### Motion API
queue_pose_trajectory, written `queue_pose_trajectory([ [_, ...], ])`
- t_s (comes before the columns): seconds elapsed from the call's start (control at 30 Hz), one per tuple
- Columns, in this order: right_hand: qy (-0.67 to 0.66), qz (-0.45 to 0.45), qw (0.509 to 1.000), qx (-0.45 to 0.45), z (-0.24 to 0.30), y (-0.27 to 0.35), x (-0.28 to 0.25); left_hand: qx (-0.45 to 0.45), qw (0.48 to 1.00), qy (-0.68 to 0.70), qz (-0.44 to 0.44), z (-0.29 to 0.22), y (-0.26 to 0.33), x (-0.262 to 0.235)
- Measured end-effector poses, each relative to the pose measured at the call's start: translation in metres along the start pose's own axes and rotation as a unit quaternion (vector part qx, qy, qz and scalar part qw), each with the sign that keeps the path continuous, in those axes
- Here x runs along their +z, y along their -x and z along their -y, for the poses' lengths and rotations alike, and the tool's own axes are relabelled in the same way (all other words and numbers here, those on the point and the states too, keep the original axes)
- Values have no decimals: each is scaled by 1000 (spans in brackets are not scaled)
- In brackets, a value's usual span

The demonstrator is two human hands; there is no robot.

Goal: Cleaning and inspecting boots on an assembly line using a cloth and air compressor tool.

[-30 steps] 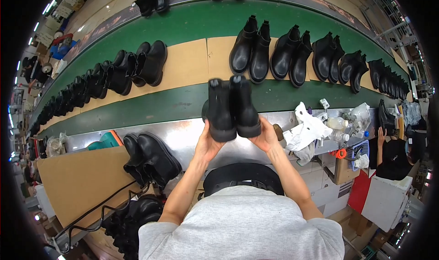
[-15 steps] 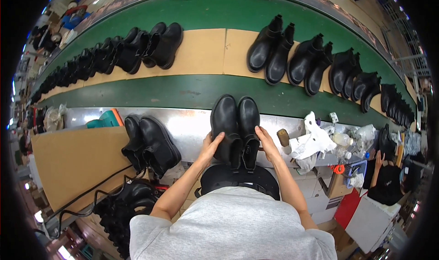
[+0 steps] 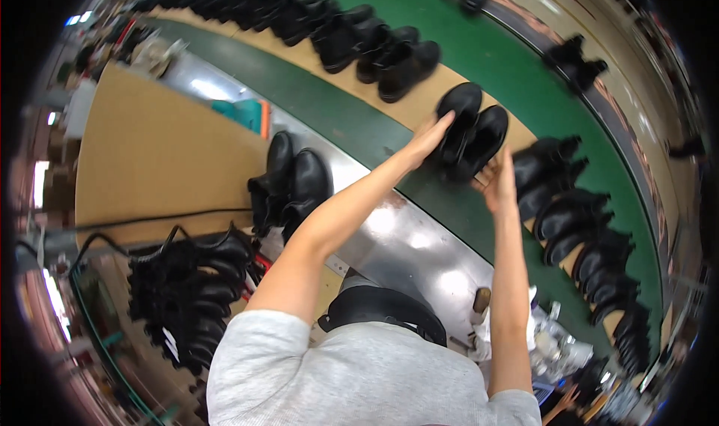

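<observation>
A pair of black ankle boots (image 3: 487, 135) is out over the cardboard strip on the green bench, side by side, in the gap between two rows of boots. My left hand (image 3: 433, 135) grips the left boot of the pair, its thumb along the side. On the other side my right hand (image 3: 496, 184) has its fingers spread beside the right boot; whether they touch it is blurred. Both arms stretch forward and to the right. Another pair of black boots (image 3: 308, 180) stands on the metal ledge, left of my left forearm.
Boot rows (image 3: 337, 40) run along the cardboard strip (image 3: 298, 52) on the green bench (image 3: 359, 123). A large cardboard sheet (image 3: 161, 156) and a rack of black boots (image 3: 191, 291) are at left. Clear plastic items (image 3: 558, 340) lie at lower right, beside a brown block (image 3: 481, 300).
My hands have carried the boots from over the metal ledge forward to the cardboard strip. My right hand's fingers have spread. The whole view has turned.
</observation>
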State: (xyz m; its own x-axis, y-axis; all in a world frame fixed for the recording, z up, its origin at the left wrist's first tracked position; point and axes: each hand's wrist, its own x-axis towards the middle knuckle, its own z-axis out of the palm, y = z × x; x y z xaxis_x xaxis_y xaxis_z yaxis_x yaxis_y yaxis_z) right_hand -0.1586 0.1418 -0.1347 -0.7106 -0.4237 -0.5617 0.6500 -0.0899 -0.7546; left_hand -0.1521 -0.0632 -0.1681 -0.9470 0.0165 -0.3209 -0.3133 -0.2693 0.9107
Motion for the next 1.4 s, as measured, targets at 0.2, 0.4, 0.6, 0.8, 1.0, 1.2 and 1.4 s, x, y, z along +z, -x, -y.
queue_pose_trajectory([
  [0.2,160,56,985,9,-8,-60,8,66,991,-112,-36,-19,38,12],
  [0.4,170,-1,985,17,-91,26,25,36,702,-604,-376,-56,240,-72],
  [0.6,188,97,972,100,-161,73,69,-168,648,-658,-346,-9,286,-144],
  [0.8,215,90,972,37,-186,85,97,-33,693,-670,-262,-19,276,-71],
  [1.0,67,-139,987,-45,-216,88,57,-29,902,-429,-32,-19,299,-5],
  [1.2,74,-145,984,-68,-187,84,67,-109,928,-126,-332,57,251,-86],
  [1.4,106,-160,963,-187,-198,84,67,-213,950,163,-157,86,223,-66],
])
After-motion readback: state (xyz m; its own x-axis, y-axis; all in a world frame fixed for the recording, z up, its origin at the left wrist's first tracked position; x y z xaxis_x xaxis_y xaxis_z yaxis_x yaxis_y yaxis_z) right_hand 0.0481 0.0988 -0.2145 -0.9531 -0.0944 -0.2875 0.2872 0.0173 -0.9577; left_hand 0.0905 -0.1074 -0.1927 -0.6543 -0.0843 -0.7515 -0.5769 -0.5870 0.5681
